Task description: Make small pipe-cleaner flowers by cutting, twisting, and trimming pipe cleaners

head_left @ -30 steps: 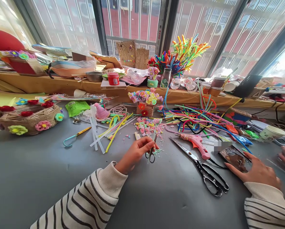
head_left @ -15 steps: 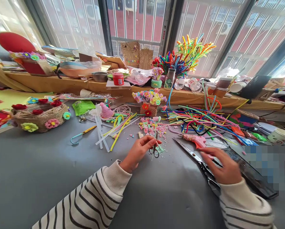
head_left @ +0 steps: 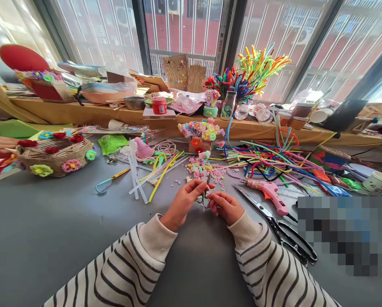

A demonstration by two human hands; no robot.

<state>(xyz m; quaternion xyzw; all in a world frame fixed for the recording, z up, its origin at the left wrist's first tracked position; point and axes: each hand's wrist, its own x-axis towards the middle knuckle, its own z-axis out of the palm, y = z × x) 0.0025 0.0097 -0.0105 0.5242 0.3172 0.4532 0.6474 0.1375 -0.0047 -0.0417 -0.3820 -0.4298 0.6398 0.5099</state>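
The left hand [head_left: 182,204] pinches small scissors [head_left: 205,195] and a flower [head_left: 204,155] above the table [head_left: 197,268]; the right hand [head_left: 227,207] curls beside, its grip unclear to me. Seems regripping, next needing steady hold.

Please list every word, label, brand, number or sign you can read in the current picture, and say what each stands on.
None can be read with certainty.
Red jar: label print too small to read.
Green packet: print too small to read.
Glass bottle: marking too small to read.
Window frame: red marks too small to read.
Paper cup: dark marks too blurred to read.
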